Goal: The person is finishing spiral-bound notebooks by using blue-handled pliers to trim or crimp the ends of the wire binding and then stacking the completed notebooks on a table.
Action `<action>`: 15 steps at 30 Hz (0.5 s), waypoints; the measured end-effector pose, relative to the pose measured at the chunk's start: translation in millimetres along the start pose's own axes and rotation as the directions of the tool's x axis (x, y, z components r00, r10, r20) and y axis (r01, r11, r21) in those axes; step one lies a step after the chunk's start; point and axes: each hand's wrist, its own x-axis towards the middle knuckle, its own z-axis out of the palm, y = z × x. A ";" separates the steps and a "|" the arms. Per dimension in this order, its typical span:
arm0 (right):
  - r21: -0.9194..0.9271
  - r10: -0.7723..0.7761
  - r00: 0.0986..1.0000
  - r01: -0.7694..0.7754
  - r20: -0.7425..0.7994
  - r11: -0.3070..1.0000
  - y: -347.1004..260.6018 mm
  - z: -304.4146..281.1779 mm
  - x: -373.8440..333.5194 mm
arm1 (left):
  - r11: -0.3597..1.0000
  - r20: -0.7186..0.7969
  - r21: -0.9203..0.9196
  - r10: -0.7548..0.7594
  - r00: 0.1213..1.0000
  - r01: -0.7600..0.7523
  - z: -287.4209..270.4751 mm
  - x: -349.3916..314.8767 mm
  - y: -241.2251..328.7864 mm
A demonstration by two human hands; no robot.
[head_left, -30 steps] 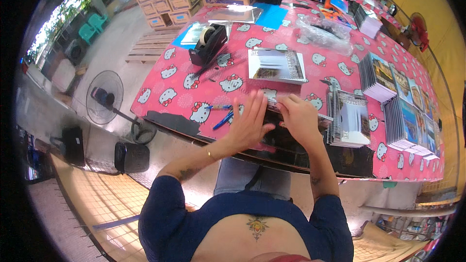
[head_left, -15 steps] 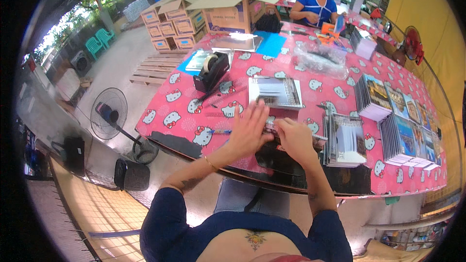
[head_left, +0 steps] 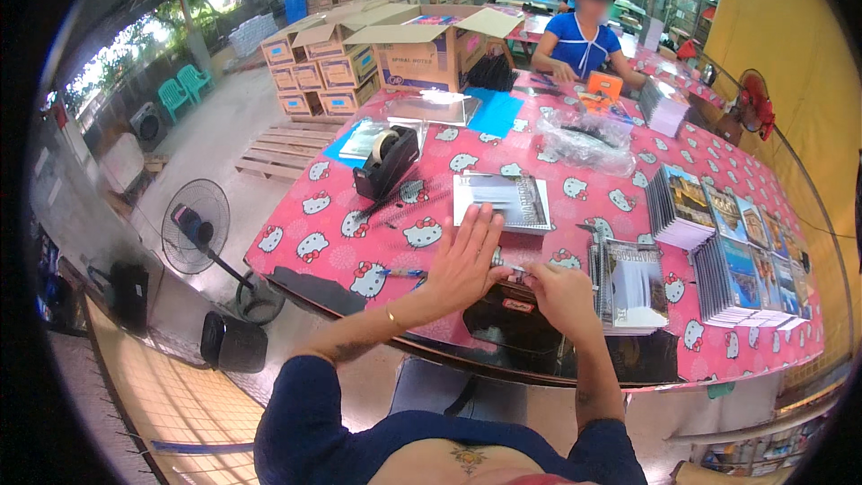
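Note:
My left hand (head_left: pixel 462 256) lies with its fingers stretched forward, the tips at the near edge of a spiral notebook (head_left: pixel 503 200). Its thumb points toward my right hand (head_left: pixel 558 292), whose fingers are pinched together over a small part at the top of a dark device (head_left: pixel 512 316) with a red label. What the right fingers grip is too small to make out. To the right of that hand lies a stack of spiral notebooks (head_left: pixel 636 286). Left of my left hand are a blue pen-like stick (head_left: pixel 401 272) and loose black spiral coils (head_left: pixel 409 204).
A black tape dispenser (head_left: pixel 388 162) stands at the left, and crumpled clear plastic (head_left: pixel 588 139) lies farther back. More notebook stacks (head_left: pixel 729 287) line the right side. Open cartons (head_left: pixel 417 63) stand behind the table. A co-worker (head_left: pixel 584 40) reaches toward a far stack (head_left: pixel 664 108).
The view has tilted slightly, so the table sits lower. My right hand stays pinched near the device, now showing its red label. The co-worker's arm has moved to the far stack.

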 end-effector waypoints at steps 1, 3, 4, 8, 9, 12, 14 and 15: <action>0.025 0.000 1.000 0.000 0.001 1.000 -1.7 1.2 -2.5 | 0.994 0.038 -0.075 0.083 0.996 -0.080 7.6 -5.5 0.2; 0.058 0.000 1.000 0.001 -0.017 0.998 -0.3 -2.0 -4.7 | 0.938 0.057 -0.280 0.231 0.971 -0.207 20.4 -64.4 21.2; 0.040 -0.031 0.999 0.033 -0.033 0.999 -1.1 -1.4 -1.5 | 0.890 0.054 -0.370 0.306 0.951 -0.265 22.2 -82.7 25.8; 0.043 -0.044 0.999 0.045 -0.025 0.998 -2.6 -4.4 1.2 | 0.964 0.083 -0.179 0.212 0.974 -0.195 -0.2 -7.6 9.5; 0.062 -0.037 0.999 0.038 -0.010 0.997 -2.2 -6.7 2.6 | 0.977 0.088 -0.132 0.181 0.980 -0.168 -0.7 2.5 7.0; 0.054 -0.036 0.999 0.037 -0.010 0.998 4.5 3.4 -3.3 | 0.843 0.023 -0.374 0.424 0.905 -0.386 10.9 -71.4 29.0; 0.053 -0.039 0.999 0.040 -0.013 0.998 3.7 2.0 1.5 | 0.925 0.127 -0.285 0.298 0.946 -0.253 8.2 -27.9 20.5; 0.058 -0.040 0.999 0.040 -0.010 0.998 0.9 2.3 2.2 | 0.955 0.087 -0.227 0.216 0.973 -0.191 4.0 0.1 11.5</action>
